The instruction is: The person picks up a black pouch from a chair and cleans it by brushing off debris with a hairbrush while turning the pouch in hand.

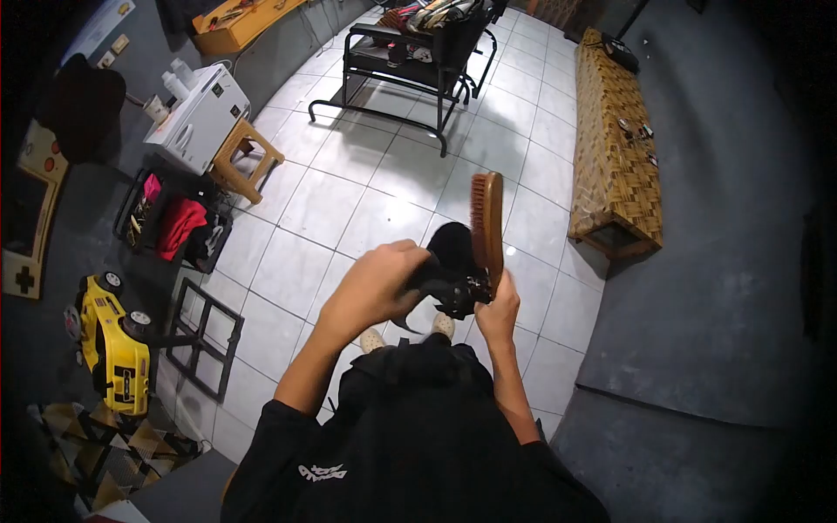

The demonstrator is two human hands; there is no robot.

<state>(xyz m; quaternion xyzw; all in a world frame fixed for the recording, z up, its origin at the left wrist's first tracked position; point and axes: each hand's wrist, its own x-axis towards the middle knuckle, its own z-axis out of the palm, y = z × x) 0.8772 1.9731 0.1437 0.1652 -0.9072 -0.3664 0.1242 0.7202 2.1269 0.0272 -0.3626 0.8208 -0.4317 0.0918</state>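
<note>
My right hand is closed around the lower end of a wooden brush. The brush stands upright, its reddish-brown bristles facing left. Between my hands is a black item that looks like a cap, rounded at the top, with small shiny bits near my right fingers. The fingers of my left hand curl around its left side, where a thin dark curved edge hangs below. Whether my right fingers also grip the black item, I cannot tell.
Beyond my hands stands a black metal-framed chair with things piled on it. A woven bench lines the right wall. To the left are a plastic stool, a black rack, a yellow toy car and a black frame.
</note>
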